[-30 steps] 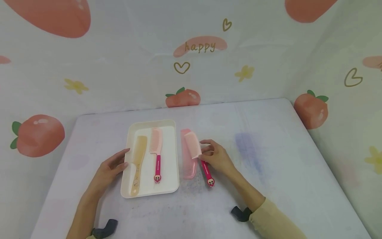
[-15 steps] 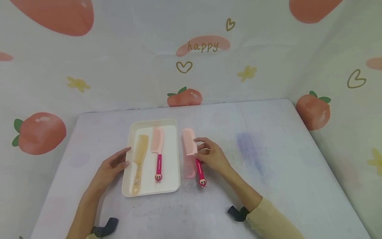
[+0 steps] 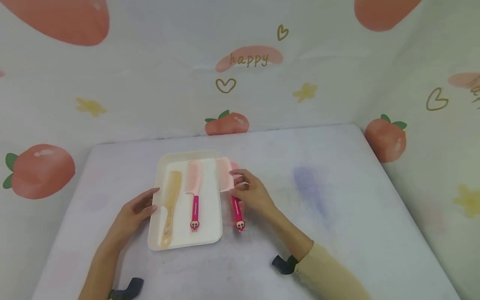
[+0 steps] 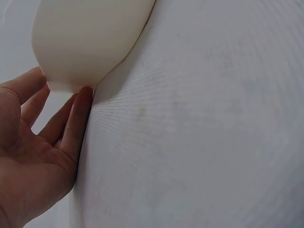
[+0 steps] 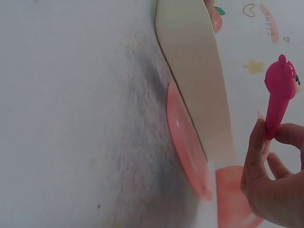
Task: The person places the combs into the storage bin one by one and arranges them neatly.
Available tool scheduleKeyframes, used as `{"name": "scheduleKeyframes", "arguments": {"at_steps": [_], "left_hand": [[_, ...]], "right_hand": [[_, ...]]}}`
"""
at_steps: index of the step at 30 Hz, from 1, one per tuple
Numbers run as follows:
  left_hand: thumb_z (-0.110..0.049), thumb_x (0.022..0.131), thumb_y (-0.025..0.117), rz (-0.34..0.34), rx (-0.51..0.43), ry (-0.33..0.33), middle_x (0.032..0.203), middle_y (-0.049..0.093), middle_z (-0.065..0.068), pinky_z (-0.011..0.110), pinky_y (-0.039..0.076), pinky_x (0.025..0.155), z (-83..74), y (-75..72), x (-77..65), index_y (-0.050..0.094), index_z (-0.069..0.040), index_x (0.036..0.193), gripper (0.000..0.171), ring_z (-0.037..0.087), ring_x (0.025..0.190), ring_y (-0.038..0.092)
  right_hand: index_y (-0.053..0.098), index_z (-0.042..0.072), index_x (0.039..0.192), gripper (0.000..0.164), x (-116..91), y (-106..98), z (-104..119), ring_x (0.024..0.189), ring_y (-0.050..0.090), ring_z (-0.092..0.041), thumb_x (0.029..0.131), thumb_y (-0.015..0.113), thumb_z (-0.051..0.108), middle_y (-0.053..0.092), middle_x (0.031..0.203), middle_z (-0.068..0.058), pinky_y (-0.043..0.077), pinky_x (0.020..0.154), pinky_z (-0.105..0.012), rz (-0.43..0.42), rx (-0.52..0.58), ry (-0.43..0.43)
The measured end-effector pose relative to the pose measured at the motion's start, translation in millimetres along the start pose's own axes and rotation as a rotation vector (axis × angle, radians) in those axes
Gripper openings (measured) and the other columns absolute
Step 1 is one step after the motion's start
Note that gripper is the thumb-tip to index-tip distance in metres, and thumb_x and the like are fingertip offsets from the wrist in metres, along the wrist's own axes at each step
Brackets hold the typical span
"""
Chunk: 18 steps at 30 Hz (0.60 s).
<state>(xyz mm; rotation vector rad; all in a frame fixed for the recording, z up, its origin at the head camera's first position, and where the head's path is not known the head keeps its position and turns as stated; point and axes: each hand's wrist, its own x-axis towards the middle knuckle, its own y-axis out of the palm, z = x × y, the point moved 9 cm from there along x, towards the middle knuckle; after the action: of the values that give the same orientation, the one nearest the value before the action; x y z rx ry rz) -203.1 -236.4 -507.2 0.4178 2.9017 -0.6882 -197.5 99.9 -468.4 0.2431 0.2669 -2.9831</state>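
A cream tray lies on the table and holds a yellow comb and a pink comb with a magenta handle. My left hand rests with straight fingers against the tray's left edge. My right hand pinches a second pink comb with a magenta handle and holds it raised, its head over the tray's right rim. The handle's bear-shaped end shows in the right wrist view. A flat pink comb lies on the table beside the tray, mostly hidden under my right hand.
The table is covered with a pale cloth. Walls with a peach and heart print close it in at the back and right. Dark straps sit at both wrists.
My right hand has carried the pink comb leftward, from over the flat pink comb to the tray's right rim. The left hand stays at the tray's edge.
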Motion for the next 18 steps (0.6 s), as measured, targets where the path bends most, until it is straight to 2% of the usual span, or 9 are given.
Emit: {"name": "scheduleKeyframes", "arguments": {"at_steps": [6,12,18], "left_hand": [[-0.033,0.096,0.066,-0.003,0.022,0.009,0.150,0.046,0.015,0.007,0.039,0.090,0.8,-2.6,-1.5,0.045,-0.016,0.150,0.060,-0.009,0.118,0.047],[-0.032,0.097,0.066,-0.005,0.022,0.007,0.152,0.044,0.015,0.007,0.039,0.090,2.4,-2.9,-2.7,0.045,-0.015,0.150,0.060,-0.008,0.119,0.046],[-0.033,0.097,0.066,-0.008,0.009,-0.008,0.150,0.046,0.013,0.008,0.039,0.091,3.5,-1.5,-2.3,0.045,-0.017,0.150,0.060,-0.003,0.120,0.049]], "right_hand": [[0.058,0.022,0.132,0.045,5,13,1,0.091,0.064,-0.022,0.090,0.069,0.010,0.059,0.120,-0.003,0.058,0.075,-0.034,-0.008,-0.004,0.014],[0.059,0.026,0.133,0.045,12,28,0,0.088,0.066,-0.019,0.091,0.071,0.014,0.058,0.118,-0.003,0.058,0.073,-0.032,-0.004,-0.032,0.029],[0.060,0.022,0.132,0.045,17,38,2,0.080,0.068,-0.017,0.090,0.072,0.013,0.058,0.113,-0.003,0.058,0.070,-0.032,-0.007,-0.039,0.015]]}}
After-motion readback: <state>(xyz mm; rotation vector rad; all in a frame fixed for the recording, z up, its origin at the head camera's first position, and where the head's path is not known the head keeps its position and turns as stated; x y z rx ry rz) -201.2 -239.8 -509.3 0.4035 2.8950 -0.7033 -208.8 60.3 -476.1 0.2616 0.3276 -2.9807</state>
